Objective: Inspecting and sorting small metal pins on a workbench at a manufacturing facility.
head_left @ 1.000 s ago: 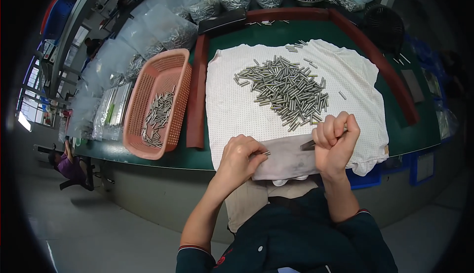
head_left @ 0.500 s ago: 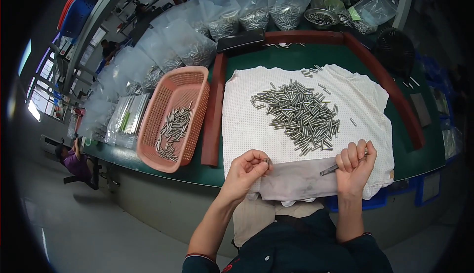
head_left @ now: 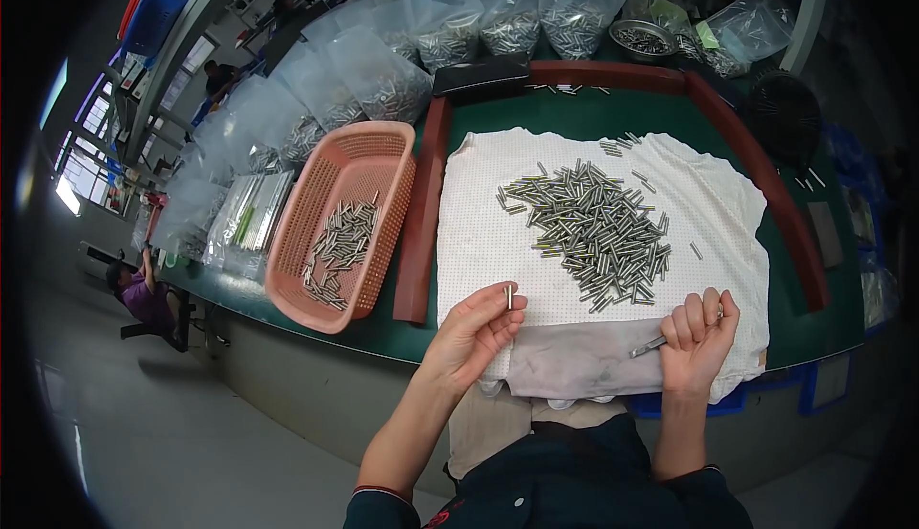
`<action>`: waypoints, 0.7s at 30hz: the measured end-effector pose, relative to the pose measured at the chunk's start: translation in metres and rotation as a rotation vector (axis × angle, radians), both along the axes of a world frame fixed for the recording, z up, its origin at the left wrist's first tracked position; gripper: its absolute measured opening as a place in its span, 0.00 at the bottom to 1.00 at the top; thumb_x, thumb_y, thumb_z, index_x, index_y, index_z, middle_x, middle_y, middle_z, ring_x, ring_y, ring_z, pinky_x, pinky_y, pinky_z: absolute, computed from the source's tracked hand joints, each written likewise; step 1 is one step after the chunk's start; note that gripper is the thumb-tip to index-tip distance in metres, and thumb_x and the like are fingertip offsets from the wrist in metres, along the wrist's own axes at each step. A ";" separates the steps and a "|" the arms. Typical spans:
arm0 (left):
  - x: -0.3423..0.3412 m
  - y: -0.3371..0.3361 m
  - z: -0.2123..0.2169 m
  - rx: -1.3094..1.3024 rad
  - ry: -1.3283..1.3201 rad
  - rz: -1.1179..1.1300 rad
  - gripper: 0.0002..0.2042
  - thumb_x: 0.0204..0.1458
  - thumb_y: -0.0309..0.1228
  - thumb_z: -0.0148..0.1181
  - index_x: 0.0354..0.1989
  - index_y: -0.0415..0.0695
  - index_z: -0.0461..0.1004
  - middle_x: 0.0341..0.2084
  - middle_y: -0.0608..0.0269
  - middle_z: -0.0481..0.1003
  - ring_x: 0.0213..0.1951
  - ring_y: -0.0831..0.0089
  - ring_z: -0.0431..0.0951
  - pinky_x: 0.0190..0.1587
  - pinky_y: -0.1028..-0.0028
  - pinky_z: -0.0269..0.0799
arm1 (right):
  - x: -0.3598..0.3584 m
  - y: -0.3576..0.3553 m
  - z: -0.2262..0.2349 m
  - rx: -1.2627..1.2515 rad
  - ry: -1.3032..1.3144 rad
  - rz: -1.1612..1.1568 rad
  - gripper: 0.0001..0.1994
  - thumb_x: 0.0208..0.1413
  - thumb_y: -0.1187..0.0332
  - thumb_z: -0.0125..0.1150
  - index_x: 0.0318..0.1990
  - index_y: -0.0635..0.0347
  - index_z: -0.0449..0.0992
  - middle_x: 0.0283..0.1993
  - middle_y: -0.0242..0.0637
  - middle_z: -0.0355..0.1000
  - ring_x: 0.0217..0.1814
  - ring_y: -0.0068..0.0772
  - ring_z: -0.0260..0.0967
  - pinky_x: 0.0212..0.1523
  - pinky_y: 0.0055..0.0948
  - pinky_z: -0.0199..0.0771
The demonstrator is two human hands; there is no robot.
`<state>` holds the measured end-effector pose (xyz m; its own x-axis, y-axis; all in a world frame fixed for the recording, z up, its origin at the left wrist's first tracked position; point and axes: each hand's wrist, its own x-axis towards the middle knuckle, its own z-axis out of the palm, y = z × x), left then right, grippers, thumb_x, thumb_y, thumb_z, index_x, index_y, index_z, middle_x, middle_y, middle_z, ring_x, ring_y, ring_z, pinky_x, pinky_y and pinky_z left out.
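Between the thumb and fingers of my left hand [head_left: 476,333] a short metal pin [head_left: 509,297] stands upright. My right hand [head_left: 699,339] is closed in a fist round a slim grey metal tool [head_left: 647,346]; its narrow end points left and its exact kind is unclear. Below both hands lies a greyish, smudged cloth [head_left: 574,361], over the near edge of a white textured cloth [head_left: 479,232]. A heap of similar metal pins [head_left: 598,232] covers the middle of the white cloth, just beyond my hands.
A pink plastic basket [head_left: 289,290] with loose pins stands at the left, beside a reddish-brown rail [head_left: 414,275] on the green table [head_left: 661,103]. Clear bags of pins [head_left: 574,26] line the back, near a metal bowl [head_left: 643,41]. Another person [head_left: 144,299] sits at far left.
My left hand has turned and its fingers have loosened, bringing the pin into plain view. My right hand keeps its grip on the tool. The whole view has shifted slightly.
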<state>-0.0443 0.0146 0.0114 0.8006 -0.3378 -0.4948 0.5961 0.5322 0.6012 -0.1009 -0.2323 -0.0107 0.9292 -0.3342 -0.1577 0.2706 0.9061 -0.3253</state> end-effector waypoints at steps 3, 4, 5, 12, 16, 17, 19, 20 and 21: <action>-0.005 0.013 0.008 0.056 -0.249 0.028 0.11 0.48 0.23 0.53 0.41 0.36 0.68 0.31 0.55 0.73 0.30 0.73 0.73 0.37 0.78 0.70 | 0.000 -0.001 -0.001 0.003 0.004 0.010 0.18 0.58 0.59 0.33 0.16 0.51 0.51 0.10 0.25 0.42 0.10 0.18 0.33 0.11 0.20 0.37; -0.007 0.016 0.018 0.212 -0.418 0.102 0.10 0.46 0.20 0.54 0.38 0.35 0.69 0.31 0.55 0.73 0.31 0.72 0.73 0.36 0.78 0.70 | -0.001 -0.001 -0.002 0.004 0.016 0.008 0.18 0.58 0.59 0.33 0.16 0.52 0.51 0.10 0.25 0.42 0.10 0.18 0.33 0.11 0.20 0.37; -0.007 0.020 0.028 0.397 -0.639 0.164 0.09 0.43 0.16 0.55 0.35 0.33 0.71 0.29 0.56 0.73 0.31 0.73 0.73 0.36 0.79 0.69 | -0.002 -0.002 -0.004 -0.001 0.025 -0.004 0.18 0.58 0.59 0.33 0.16 0.52 0.51 0.10 0.25 0.42 0.10 0.18 0.33 0.11 0.20 0.37; 0.014 0.083 0.074 1.831 -1.206 0.603 0.05 0.40 0.15 0.56 0.27 0.35 0.71 0.24 0.60 0.71 0.27 0.69 0.72 0.36 0.74 0.66 | -0.002 -0.001 -0.002 -0.007 0.001 0.027 0.18 0.59 0.59 0.32 0.16 0.52 0.52 0.10 0.25 0.42 0.09 0.18 0.33 0.11 0.20 0.38; 0.016 0.078 0.079 2.050 -1.219 0.686 0.06 0.40 0.19 0.58 0.28 0.36 0.72 0.26 0.61 0.70 0.35 0.65 0.69 0.41 0.70 0.63 | -0.001 0.002 0.001 -0.004 0.020 0.019 0.18 0.59 0.59 0.32 0.16 0.52 0.52 0.10 0.25 0.42 0.09 0.18 0.34 0.11 0.20 0.38; 0.013 0.068 0.077 1.980 -1.215 0.617 0.07 0.38 0.19 0.59 0.28 0.37 0.73 0.26 0.61 0.69 0.36 0.65 0.68 0.39 0.70 0.63 | -0.001 0.002 0.000 -0.003 0.022 0.017 0.18 0.59 0.59 0.32 0.16 0.52 0.52 0.10 0.25 0.42 0.09 0.18 0.34 0.11 0.20 0.38; 0.013 0.033 0.072 1.889 -1.392 0.326 0.07 0.36 0.18 0.59 0.27 0.38 0.73 0.25 0.61 0.69 0.32 0.65 0.68 0.36 0.71 0.63 | -0.001 0.000 -0.002 -0.005 0.013 0.021 0.18 0.59 0.59 0.32 0.16 0.52 0.52 0.10 0.25 0.43 0.09 0.18 0.34 0.12 0.20 0.38; 0.020 0.015 0.059 1.678 -1.404 0.187 0.07 0.35 0.18 0.59 0.26 0.39 0.73 0.24 0.60 0.69 0.30 0.66 0.67 0.33 0.71 0.62 | -0.002 -0.003 -0.004 -0.009 0.020 0.009 0.18 0.59 0.59 0.32 0.16 0.52 0.52 0.10 0.25 0.43 0.09 0.18 0.34 0.12 0.20 0.38; 0.023 0.004 0.051 1.603 -1.438 0.035 0.07 0.35 0.19 0.60 0.25 0.39 0.72 0.23 0.60 0.68 0.30 0.65 0.67 0.32 0.71 0.62 | -0.002 -0.002 -0.003 -0.005 0.013 0.018 0.18 0.59 0.59 0.32 0.16 0.52 0.52 0.10 0.25 0.43 0.09 0.18 0.34 0.12 0.20 0.39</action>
<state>-0.0212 0.0185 0.0628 0.7783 -0.3379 0.5293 -0.5574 -0.7598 0.3346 -0.1032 -0.2346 -0.0141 0.9331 -0.3179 -0.1681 0.2497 0.9092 -0.3331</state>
